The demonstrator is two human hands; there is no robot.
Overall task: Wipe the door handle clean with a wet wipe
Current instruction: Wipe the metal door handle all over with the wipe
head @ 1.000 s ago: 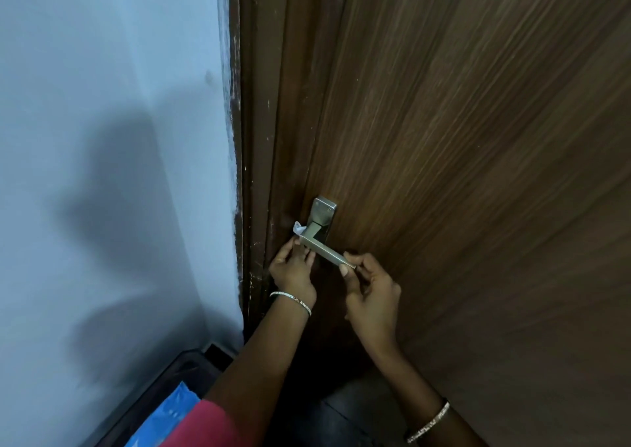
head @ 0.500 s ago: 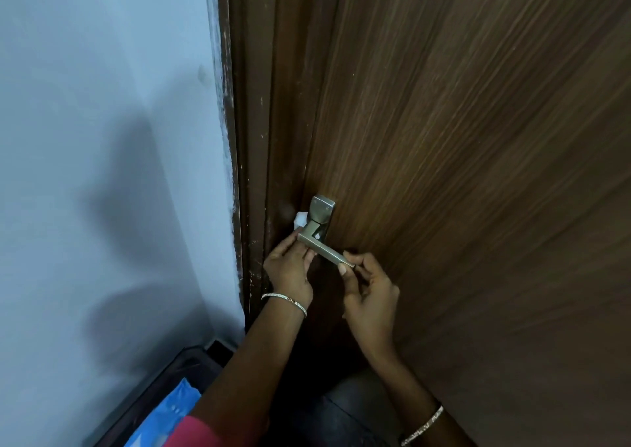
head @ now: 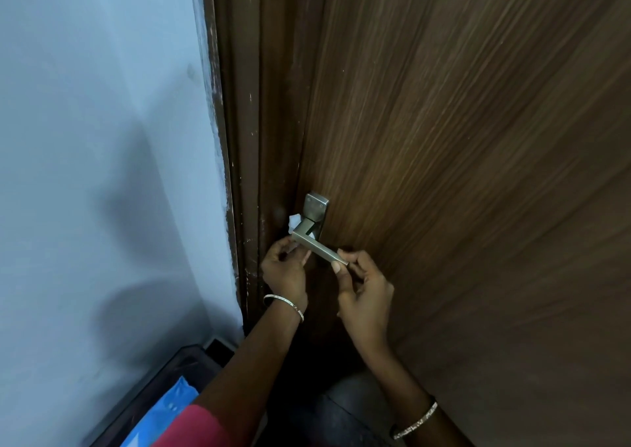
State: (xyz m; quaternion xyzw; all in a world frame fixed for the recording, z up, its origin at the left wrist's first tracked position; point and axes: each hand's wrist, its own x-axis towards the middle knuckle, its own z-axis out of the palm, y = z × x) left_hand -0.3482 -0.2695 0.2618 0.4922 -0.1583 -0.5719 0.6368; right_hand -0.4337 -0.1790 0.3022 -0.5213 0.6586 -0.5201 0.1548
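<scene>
A brushed-metal lever door handle (head: 316,244) on a square plate sits at the left edge of a dark wooden door (head: 461,173). A white wet wipe (head: 294,223) is wrapped behind the lever's neck, with a tuft showing to the left of it. My left hand (head: 285,269) pinches the wipe just below the lever's bend. My right hand (head: 363,289) pinches the free end of the lever between thumb and fingers.
The brown door frame (head: 246,139) runs down beside a pale blue wall (head: 102,173) on the left. At the bottom left stands a dark container (head: 160,383) with a blue plastic bag (head: 167,412) in it. The floor below is dark.
The wipe's white tuft has shifted up and behind the lever's neck. My left hand moved slightly with it, while my right hand kept its hold on the lever's tip.
</scene>
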